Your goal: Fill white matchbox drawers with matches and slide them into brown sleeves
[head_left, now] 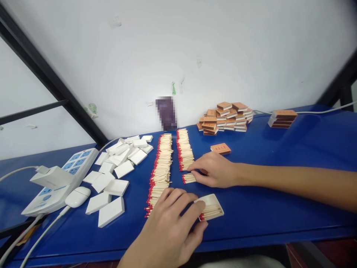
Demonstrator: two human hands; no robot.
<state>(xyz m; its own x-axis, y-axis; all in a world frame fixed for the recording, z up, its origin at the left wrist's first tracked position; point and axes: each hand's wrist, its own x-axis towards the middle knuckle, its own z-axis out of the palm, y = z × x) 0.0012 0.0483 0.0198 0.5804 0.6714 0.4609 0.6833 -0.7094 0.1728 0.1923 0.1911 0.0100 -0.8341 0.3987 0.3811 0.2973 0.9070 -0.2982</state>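
My left hand (pixel 174 225) has its thumb and index finger on the left end of a white matchbox tray (pixel 213 201), which holds several red-tipped matches (pixel 212 213). The hand's other fingers lie over the near end of a long row of matches (pixel 161 160). My right hand (pixel 214 169) is closed in a pinch at the ends of a small group of matches (pixel 188 178), just below a shorter row of matches (pixel 184 149). Part of what the right fingertips touch is hidden. An orange matchbox (pixel 221 149) lies just beyond the right hand.
Several white trays (pixel 124 169) are heaped at left, beside a power strip (pixel 83 163) with a plugged-in charger (pixel 52 178) and a white earphone case (pixel 78 196). Orange matchboxes (pixel 225 117) are piled at the back right, near a small stack (pixel 283 118). A pixelated dark object (pixel 166 113) leans against the wall.
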